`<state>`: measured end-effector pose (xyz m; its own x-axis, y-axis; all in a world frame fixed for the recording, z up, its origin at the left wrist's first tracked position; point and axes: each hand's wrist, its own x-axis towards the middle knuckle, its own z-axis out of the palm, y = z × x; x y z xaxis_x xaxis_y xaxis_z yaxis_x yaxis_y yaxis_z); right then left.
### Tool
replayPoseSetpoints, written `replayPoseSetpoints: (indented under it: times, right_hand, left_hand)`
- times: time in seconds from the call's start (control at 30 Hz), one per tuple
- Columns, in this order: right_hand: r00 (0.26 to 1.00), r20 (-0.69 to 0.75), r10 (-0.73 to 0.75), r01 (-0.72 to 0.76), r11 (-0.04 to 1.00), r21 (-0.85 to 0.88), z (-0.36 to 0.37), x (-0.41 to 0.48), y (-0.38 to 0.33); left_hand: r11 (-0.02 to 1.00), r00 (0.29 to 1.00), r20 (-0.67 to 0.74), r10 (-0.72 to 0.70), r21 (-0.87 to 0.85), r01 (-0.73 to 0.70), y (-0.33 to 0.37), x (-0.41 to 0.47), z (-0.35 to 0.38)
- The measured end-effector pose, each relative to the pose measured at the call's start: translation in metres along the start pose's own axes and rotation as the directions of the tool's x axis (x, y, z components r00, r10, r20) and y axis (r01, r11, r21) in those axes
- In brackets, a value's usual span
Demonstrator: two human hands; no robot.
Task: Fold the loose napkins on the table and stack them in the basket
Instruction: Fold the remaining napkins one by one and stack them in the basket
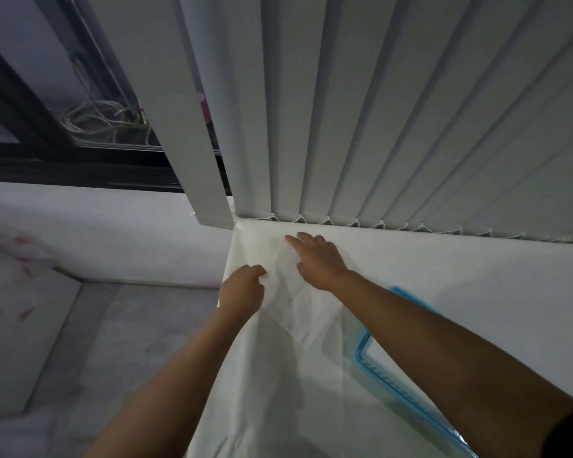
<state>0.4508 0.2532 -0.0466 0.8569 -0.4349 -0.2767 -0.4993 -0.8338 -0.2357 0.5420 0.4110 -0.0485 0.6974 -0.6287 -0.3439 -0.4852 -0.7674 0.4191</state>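
Observation:
A thin white napkin [293,292] lies on the white-covered table [460,279] near its far left corner, partly rumpled. My left hand [242,289] pinches the napkin's left edge between thumb and fingers. My right hand [318,259] rests flat on the napkin's far part with fingers spread, pressing it down. A blue-rimmed clear basket [364,350] sits on the table under my right forearm, mostly hidden by the arm. Its inside cannot be seen.
White vertical blinds [377,110] hang just behind the table's far edge. A dark window frame [47,153] with coiled cables stands at the left. Below the table's left edge lie a white ledge and a grey floor [129,325].

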Motion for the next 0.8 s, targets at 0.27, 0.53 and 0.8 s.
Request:
replayPoseSetpoints:
  times: [0.27,0.53,0.8]
  right_hand:
    - [0.994,-0.088,-0.060,0.057,0.998,-0.031,-0.017,-0.001,0.007]
    - [0.990,0.024,-0.140,0.142,0.972,-0.185,-0.017,-0.053,0.030]
    - [0.981,0.186,-0.057,0.103,0.965,-0.243,-0.006,-0.088,0.030]
  left_hand:
    - [0.979,0.977,-0.065,0.202,-0.015,-0.203,-0.003,-0.012,-0.017]
    - [0.915,0.909,0.334,0.250,-0.389,-0.109,0.007,-0.041,-0.004]
    - [0.982,0.997,0.066,0.038,-0.187,-0.025,0.005,-0.035,0.021]
